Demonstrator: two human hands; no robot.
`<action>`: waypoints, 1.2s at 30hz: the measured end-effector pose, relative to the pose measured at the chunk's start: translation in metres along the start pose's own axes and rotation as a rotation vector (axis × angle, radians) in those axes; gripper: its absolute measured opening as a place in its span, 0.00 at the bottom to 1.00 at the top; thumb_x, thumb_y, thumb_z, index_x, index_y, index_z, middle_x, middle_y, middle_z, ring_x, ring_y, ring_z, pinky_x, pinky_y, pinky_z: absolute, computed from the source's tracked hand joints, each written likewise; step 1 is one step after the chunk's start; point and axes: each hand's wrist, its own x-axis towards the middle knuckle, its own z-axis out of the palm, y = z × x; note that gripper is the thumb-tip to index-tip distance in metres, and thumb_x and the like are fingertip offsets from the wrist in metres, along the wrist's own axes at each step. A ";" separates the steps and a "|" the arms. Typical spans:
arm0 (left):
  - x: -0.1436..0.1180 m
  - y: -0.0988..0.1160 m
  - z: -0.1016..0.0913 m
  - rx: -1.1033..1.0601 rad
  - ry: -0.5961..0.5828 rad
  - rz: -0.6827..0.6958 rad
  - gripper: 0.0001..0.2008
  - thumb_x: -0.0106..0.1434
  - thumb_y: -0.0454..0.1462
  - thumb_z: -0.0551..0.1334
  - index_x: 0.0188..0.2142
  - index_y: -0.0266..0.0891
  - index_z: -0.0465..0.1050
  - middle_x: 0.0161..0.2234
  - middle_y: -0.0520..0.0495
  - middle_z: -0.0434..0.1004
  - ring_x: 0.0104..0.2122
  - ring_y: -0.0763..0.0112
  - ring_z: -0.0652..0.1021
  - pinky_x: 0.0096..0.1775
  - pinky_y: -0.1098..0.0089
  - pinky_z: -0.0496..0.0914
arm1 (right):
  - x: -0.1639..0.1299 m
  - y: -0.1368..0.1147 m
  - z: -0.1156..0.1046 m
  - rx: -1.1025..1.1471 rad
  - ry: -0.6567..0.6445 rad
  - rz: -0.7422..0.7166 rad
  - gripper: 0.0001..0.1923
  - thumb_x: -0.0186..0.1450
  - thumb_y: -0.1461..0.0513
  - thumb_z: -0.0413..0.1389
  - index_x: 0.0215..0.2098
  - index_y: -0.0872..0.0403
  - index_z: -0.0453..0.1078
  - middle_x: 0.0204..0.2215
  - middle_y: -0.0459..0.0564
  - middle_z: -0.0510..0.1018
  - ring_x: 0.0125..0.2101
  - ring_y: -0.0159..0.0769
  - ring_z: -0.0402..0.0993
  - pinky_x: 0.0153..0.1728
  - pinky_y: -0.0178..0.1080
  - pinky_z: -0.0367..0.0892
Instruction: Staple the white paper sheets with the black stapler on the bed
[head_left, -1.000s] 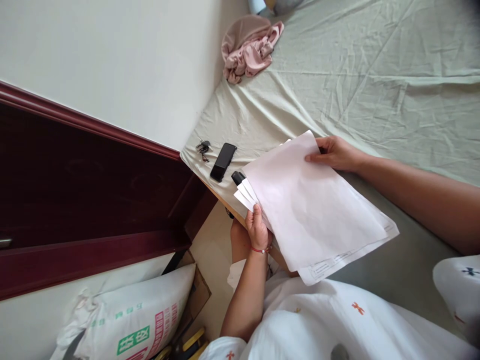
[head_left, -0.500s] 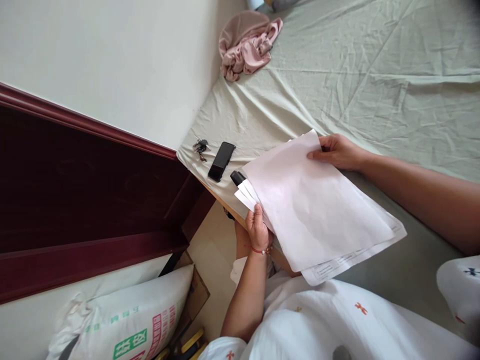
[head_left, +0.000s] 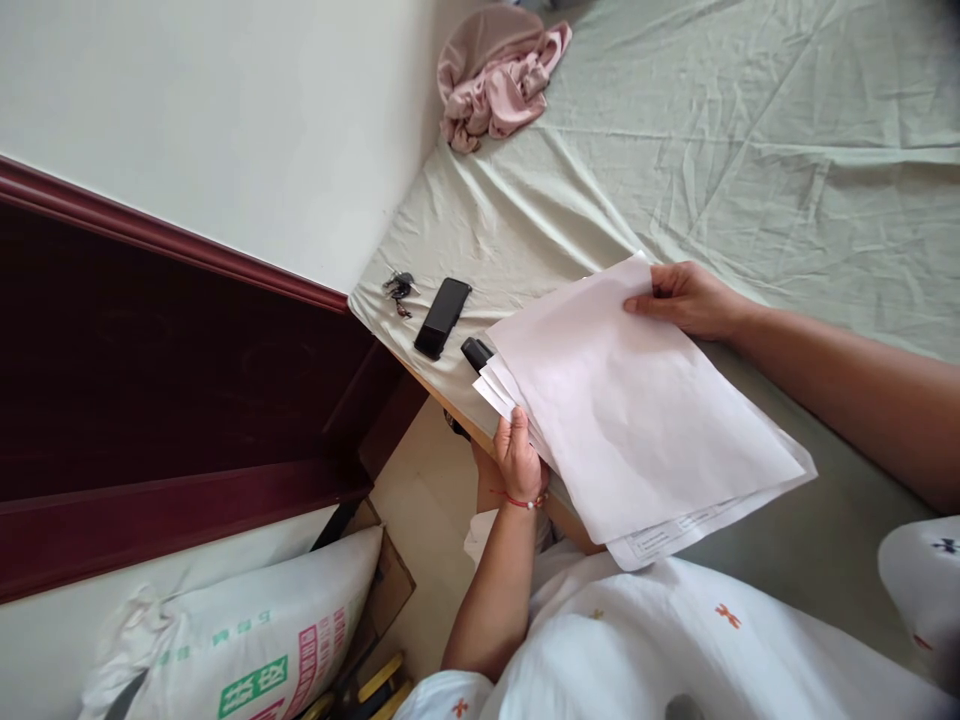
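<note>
Fingers (head_left: pixel 510 428) of the left hand (head_left: pixel 519 462) pinch the near corner of a stack of white paper sheets (head_left: pixel 637 410), thumb on top, where the corners fan out a little. At the far corner, the right hand (head_left: pixel 686 298) closes its fingers over the edge of the top sheet, thumb pressed on the upper face. Between the two hands the sheets are held just above the pale green bed sheet (head_left: pixel 750 150), over the bed's near corner; the lowest sheet shows a printed strip along its near edge, too small to read. A red bracelet (head_left: pixel 525 500) circles the left wrist. A small black object (head_left: pixel 475 352), possibly a stapler, pokes out from under the fanned corners. Just beyond it a black phone (head_left: pixel 442 318) lies on the bed, with a bunch of keys (head_left: pixel 398 288) beside it. Further off, by the wall, sits a crumpled pink cloth (head_left: pixel 495 80). Below the bed's edge lies a printed white sack (head_left: pixel 247 650).
</note>
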 end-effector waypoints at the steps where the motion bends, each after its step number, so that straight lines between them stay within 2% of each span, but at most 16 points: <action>1: 0.000 0.000 0.000 0.005 -0.004 0.006 0.26 0.64 0.56 0.69 0.51 0.40 0.83 0.52 0.41 0.85 0.61 0.54 0.79 0.65 0.58 0.69 | 0.000 0.000 0.000 0.008 -0.002 0.001 0.22 0.58 0.50 0.73 0.46 0.52 0.83 0.38 0.51 0.87 0.39 0.48 0.85 0.37 0.45 0.82; 10: -0.002 0.003 0.003 0.001 -0.028 0.016 0.25 0.66 0.56 0.68 0.52 0.40 0.83 0.55 0.42 0.85 0.62 0.55 0.78 0.65 0.60 0.70 | -0.002 -0.004 0.002 0.013 0.014 0.030 0.21 0.57 0.50 0.74 0.43 0.51 0.83 0.36 0.51 0.87 0.38 0.48 0.85 0.36 0.45 0.82; 16: -0.004 0.008 0.006 0.012 -0.015 0.039 0.23 0.65 0.56 0.69 0.48 0.41 0.85 0.52 0.43 0.86 0.59 0.57 0.80 0.64 0.62 0.69 | -0.002 -0.005 0.002 -0.029 0.007 0.026 0.21 0.57 0.48 0.74 0.43 0.49 0.83 0.36 0.50 0.87 0.39 0.49 0.85 0.37 0.46 0.83; 23: -0.004 0.007 0.006 0.014 0.020 0.033 0.26 0.66 0.56 0.69 0.51 0.41 0.84 0.53 0.43 0.86 0.61 0.56 0.79 0.65 0.62 0.68 | -0.001 -0.001 0.001 -0.075 0.032 -0.019 0.23 0.59 0.49 0.72 0.48 0.49 0.82 0.39 0.50 0.87 0.40 0.48 0.85 0.36 0.45 0.82; 29: -0.006 0.006 0.006 0.012 -0.022 0.101 0.22 0.71 0.49 0.65 0.61 0.45 0.78 0.62 0.44 0.80 0.65 0.58 0.75 0.68 0.62 0.65 | -0.002 -0.004 0.003 -0.039 0.021 0.001 0.23 0.58 0.49 0.73 0.48 0.49 0.83 0.40 0.50 0.87 0.42 0.50 0.85 0.39 0.47 0.83; 36: -0.004 0.002 0.007 0.021 0.006 0.111 0.23 0.69 0.50 0.66 0.61 0.46 0.73 0.58 0.43 0.80 0.58 0.60 0.79 0.62 0.63 0.70 | -0.001 -0.003 0.002 -0.031 0.066 -0.002 0.25 0.56 0.47 0.74 0.47 0.48 0.83 0.41 0.50 0.87 0.46 0.51 0.84 0.44 0.49 0.83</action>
